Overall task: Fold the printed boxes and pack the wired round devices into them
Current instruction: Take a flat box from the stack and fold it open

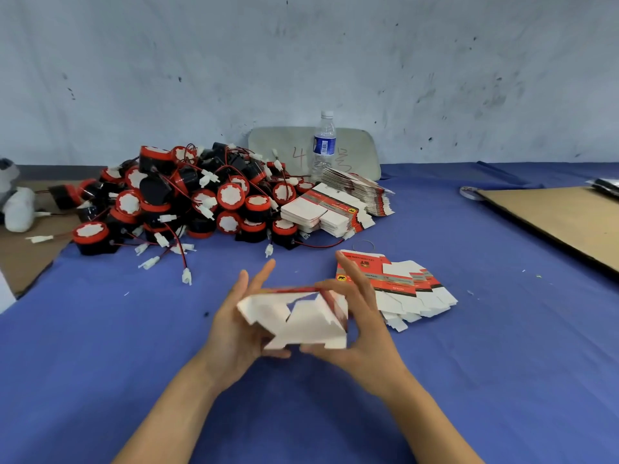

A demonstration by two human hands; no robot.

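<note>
Both forearms reach forward, left hand [231,329] and right hand [368,336] facing each other, fingers [264,274] half-extended, thumbs pinching underneath.

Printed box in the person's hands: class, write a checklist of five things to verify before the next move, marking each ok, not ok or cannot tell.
1. Both hands hold the printed box: ok. The left hand and right hand grip it above the blue cloth.
2. Flaps closed: not ok. White flaps stand open.
3. Device ready in hand: not ok. All lie in the pile of round devices.
4. Box inside empty: cannot tell. Flaps hide it.
5. Flat boxes in stock: ok. A fan of flat boxes lies beside the right hand.
</note>
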